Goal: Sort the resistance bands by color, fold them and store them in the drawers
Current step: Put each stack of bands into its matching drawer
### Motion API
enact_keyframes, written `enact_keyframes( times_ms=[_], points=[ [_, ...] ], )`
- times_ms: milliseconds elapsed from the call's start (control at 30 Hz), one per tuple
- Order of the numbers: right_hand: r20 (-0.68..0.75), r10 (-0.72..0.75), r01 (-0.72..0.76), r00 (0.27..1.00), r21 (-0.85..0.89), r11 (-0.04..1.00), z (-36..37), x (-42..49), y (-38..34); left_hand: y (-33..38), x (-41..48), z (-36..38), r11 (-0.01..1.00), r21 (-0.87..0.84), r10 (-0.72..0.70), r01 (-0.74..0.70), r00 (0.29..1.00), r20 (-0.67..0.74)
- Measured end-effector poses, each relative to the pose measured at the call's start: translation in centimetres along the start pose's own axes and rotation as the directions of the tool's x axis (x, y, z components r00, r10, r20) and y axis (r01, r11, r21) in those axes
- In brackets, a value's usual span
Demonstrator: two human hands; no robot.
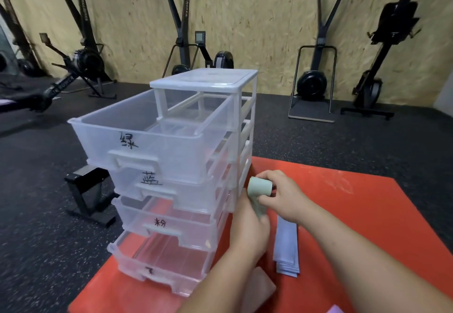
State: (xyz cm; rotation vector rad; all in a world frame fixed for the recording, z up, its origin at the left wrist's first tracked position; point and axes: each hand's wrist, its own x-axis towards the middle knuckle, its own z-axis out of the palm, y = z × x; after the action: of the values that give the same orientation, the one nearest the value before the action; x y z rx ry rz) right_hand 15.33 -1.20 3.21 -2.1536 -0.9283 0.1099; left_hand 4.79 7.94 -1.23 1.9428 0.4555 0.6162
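Observation:
A pale green resistance band (pixel 259 187) is held between both hands just right of the clear plastic drawer unit (pixel 203 80). My right hand (pixel 285 196) grips its rolled upper end. My left hand (pixel 250 229) holds the lower part hanging from the roll. The top drawer (pixel 98 129), marked with a handwritten character, is pulled far out and looks empty. Three lower drawers are pulled out a little. A stack of folded light blue bands (pixel 286 249) lies on the red mat (pixel 367 214). A pale pink folded band (pixel 259 288) lies under my left forearm.
The drawer unit stands on the red mat's left part, over a dark speckled gym floor. A small black metal stand (pixel 88 192) sits left of the drawers. Rowing machines (pixel 81 62) and ski machines (pixel 313 82) line the wooden back wall. A bit of purple (pixel 334 309) shows at the bottom edge.

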Motion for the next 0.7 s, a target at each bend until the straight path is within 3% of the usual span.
enact_keyframes(
  times_ms=[333, 467, 567, 700],
  points=[
    [-0.074, 0.001, 0.025, 0.997, 0.338, 0.941, -9.1, -8.6, -11.1, 11.0, -6.0, -7.0, 0.971, -0.221, 0.100, -0.086, 0.994, 0.054],
    [-0.065, -0.036, 0.060, 0.997, 0.418, 0.906, -11.6, -11.5, -14.8, 13.8, -6.8, -10.7, 0.936, -0.349, 0.107, -0.047, 0.982, 0.156],
    [-0.076, -0.037, 0.070, 0.996, 0.501, 0.863, -12.3, -13.2, -17.2, 15.8, -7.5, -14.8, 0.932, -0.352, 0.178, -0.081, 0.951, 0.253],
    [-0.088, -0.058, 0.101, 0.994, 0.640, 0.762, -10.8, -14.3, -20.0, 17.7, -8.3, -19.0, 0.906, -0.397, 0.227, -0.145, 0.960, 0.166]
  ],
)
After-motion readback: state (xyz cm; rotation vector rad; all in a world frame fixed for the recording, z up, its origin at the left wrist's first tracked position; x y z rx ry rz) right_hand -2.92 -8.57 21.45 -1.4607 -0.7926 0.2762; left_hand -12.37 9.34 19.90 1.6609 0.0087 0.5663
